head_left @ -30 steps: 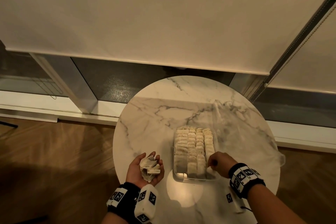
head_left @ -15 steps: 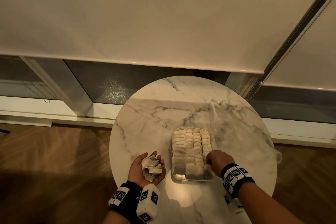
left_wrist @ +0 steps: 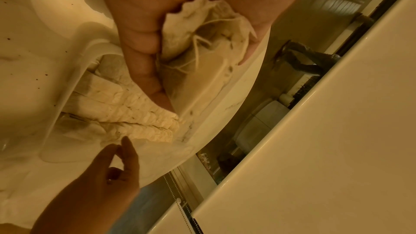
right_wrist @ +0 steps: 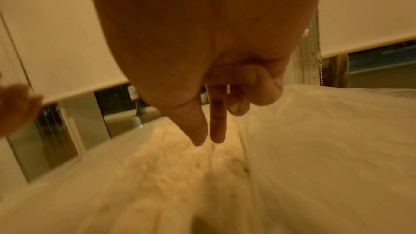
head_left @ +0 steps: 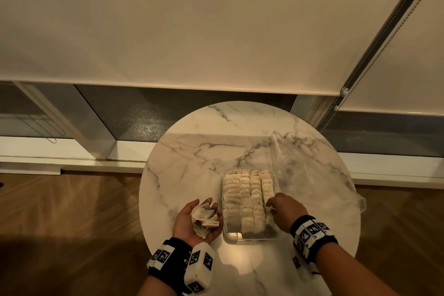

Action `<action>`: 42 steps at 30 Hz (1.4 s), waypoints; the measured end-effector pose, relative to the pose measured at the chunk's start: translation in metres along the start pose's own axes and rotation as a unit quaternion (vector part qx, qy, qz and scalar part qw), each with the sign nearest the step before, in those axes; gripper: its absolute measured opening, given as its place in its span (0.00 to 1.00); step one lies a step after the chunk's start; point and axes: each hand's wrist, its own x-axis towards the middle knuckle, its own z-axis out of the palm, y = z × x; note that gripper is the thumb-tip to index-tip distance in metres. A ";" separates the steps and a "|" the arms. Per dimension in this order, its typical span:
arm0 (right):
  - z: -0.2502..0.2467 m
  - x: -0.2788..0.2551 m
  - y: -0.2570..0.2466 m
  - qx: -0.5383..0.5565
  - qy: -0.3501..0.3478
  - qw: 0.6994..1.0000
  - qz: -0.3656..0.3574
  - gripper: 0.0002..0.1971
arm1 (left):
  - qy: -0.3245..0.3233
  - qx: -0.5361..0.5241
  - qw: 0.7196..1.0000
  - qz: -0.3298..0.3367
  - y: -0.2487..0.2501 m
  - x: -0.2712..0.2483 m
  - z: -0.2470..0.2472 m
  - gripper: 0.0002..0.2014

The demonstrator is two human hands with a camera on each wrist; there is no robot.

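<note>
A clear plastic container (head_left: pixel 249 237) holds tight rows of tea bags (head_left: pixel 247 190) on the round marble table (head_left: pixel 204 151). My left hand (head_left: pixel 204 209) lies palm up to the left of the container, its fingers cupped round a loose bunch of tea bags (head_left: pixel 204 220), also seen in the left wrist view (left_wrist: pixel 202 42). My right hand (head_left: pixel 269 206) hovers over the rightmost row. Its thumb and forefinger (right_wrist: pixel 217 131) point straight down close together with nothing between them, just above the bags (right_wrist: pixel 175 166). The other fingers are curled in.
A crumpled clear plastic bag (head_left: pixel 312 175) lies on the table right of the container. Behind the table are a window sill and a lowered roller blind (head_left: pixel 216 31) with a bead chain (head_left: pixel 360 74). Wooden floor surrounds the table.
My right hand has crept slightly forward along the rightmost row. The left hand keeps its bunch of tea bags in the same place.
</note>
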 end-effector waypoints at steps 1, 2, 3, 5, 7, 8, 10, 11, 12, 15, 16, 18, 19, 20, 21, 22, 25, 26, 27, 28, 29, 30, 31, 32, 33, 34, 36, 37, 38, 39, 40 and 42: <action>-0.004 -0.001 -0.003 0.033 0.022 0.999 -0.004 0.14 | -0.006 0.003 1.000 0.000 -0.002 -0.001 0.003 0.15; -0.009 -0.003 -0.008 0.075 0.043 0.996 -0.016 0.13 | -0.012 0.007 1.000 -0.001 -0.004 -0.001 0.007 0.16; -0.015 -0.006 -0.014 0.121 0.063 0.990 -0.038 0.12 | -0.020 0.011 1.000 -0.006 -0.006 -0.002 0.011 0.16; -0.031 -0.017 -0.031 0.215 0.092 0.967 -0.100 0.11 | -0.037 0.020 0.999 -0.013 -0.009 -0.002 0.019 0.15; -0.049 -0.029 -0.048 0.277 0.091 0.942 -0.167 0.13 | -0.047 0.023 0.998 -0.015 -0.012 -0.001 0.024 0.16; -0.057 -0.035 -0.056 0.287 0.083 0.934 -0.197 0.16 | -0.051 0.027 0.998 -0.014 -0.014 0.001 0.027 0.16; -0.067 -0.043 -0.067 0.265 0.073 0.930 -0.244 0.21 | -0.052 0.036 0.998 -0.001 -0.019 0.001 0.034 0.15; -0.069 -0.046 -0.070 0.245 0.075 0.932 -0.256 0.24 | -0.053 0.036 0.998 0.007 -0.020 0.001 0.037 0.14; -0.070 -0.047 -0.071 0.228 0.080 0.935 -0.259 0.25 | -0.053 0.034 0.998 0.012 -0.022 0.002 0.039 0.13; -0.068 -0.047 -0.070 0.207 0.093 0.939 -0.257 0.22 | -0.057 0.054 0.997 0.009 -0.021 0.002 0.042 0.13; -0.066 -0.046 -0.069 0.202 0.100 0.939 -0.261 0.19 | -0.058 0.064 0.996 0.007 -0.021 0.004 0.040 0.14; -0.063 -0.046 -0.067 0.204 0.107 0.935 -0.269 0.15 | -0.056 0.070 0.996 0.002 -0.020 0.005 0.039 0.14; -0.063 -0.046 -0.067 0.217 0.107 0.932 -0.268 0.14 | -0.058 0.070 0.996 -0.002 -0.021 0.007 0.039 0.15; -0.064 -0.047 -0.068 0.236 0.106 0.929 -0.266 0.15 | -0.062 0.067 0.996 -0.005 -0.022 0.007 0.040 0.15; -0.065 -0.049 -0.069 0.256 0.105 0.924 -0.263 0.15 | -0.063 0.064 0.996 -0.005 -0.023 0.007 0.040 0.14; -0.067 -0.050 -0.070 0.276 0.105 0.920 -0.259 0.14 | -0.064 0.061 0.996 -0.004 -0.023 0.007 0.042 0.14; -0.073 -0.054 -0.072 0.366 0.096 0.898 -0.224 0.05 | -0.053 0.057 0.997 -0.008 -0.024 0.007 0.043 0.13; -0.074 -0.055 -0.072 0.406 0.089 0.886 -0.207 0.03 | -0.046 0.052 0.998 -0.009 -0.024 0.006 0.042 0.13; -0.075 -0.056 -0.073 0.447 0.078 0.870 -0.193 0.02 | -0.042 0.047 0.998 -0.011 -0.024 0.005 0.042 0.14; -0.077 -0.056 -0.073 0.488 0.067 0.851 -0.182 0.02 | -0.039 0.046 0.998 -0.015 -0.024 0.005 0.042 0.15; -0.078 -0.056 -0.074 0.531 0.055 0.828 -0.171 0.03 | -0.035 0.051 0.998 -0.019 -0.023 0.005 0.041 0.17; -0.080 -0.056 -0.075 0.574 0.044 0.802 -0.160 0.04 | -0.030 0.058 0.998 -0.020 -0.023 0.005 0.040 0.18; -0.082 -0.056 -0.075 0.611 0.035 0.776 -0.149 0.04 | -0.022 0.060 0.998 -0.018 -0.023 0.006 0.037 0.19; -0.083 -0.056 -0.075 0.640 0.030 0.755 -0.137 0.03 | -0.015 0.054 0.998 -0.016 -0.023 0.008 0.034 0.19; -0.085 -0.055 -0.075 0.660 0.027 0.740 -0.126 0.04 | -0.009 0.047 0.999 -0.014 -0.023 0.009 0.032 0.19; -0.085 -0.054 -0.074 0.673 0.026 0.730 -0.116 0.06 | -0.006 0.042 0.999 -0.015 -0.024 0.009 0.030 0.19; -0.085 -0.052 -0.073 0.694 0.030 0.713 -0.099 0.09 | -0.009 0.049 0.999 -0.020 -0.024 0.007 0.030 0.18; -0.085 -0.051 -0.072 0.704 0.035 0.704 -0.092 0.10 | -0.013 0.059 0.998 -0.023 -0.024 0.006 0.032 0.16; -0.084 -0.050 -0.071 0.714 0.042 0.694 -0.085 0.11 | -0.019 0.075 0.997 -0.024 -0.024 0.004 0.034 0.13; -0.083 -0.048 -0.070 0.724 0.049 0.683 -0.078 0.12 | -0.025 0.096 0.995 -0.022 -0.025 0.002 0.036 0.11; -0.081 -0.047 -0.068 0.735 0.055 0.672 -0.071 0.13 | -0.033 0.117 0.992 -0.016 -0.026 0.000 0.039 0.09; -0.079 -0.044 -0.067 0.751 0.060 0.655 -0.059 0.16 | -0.036 0.145 0.989 0.001 -0.029 -0.002 0.044 0.07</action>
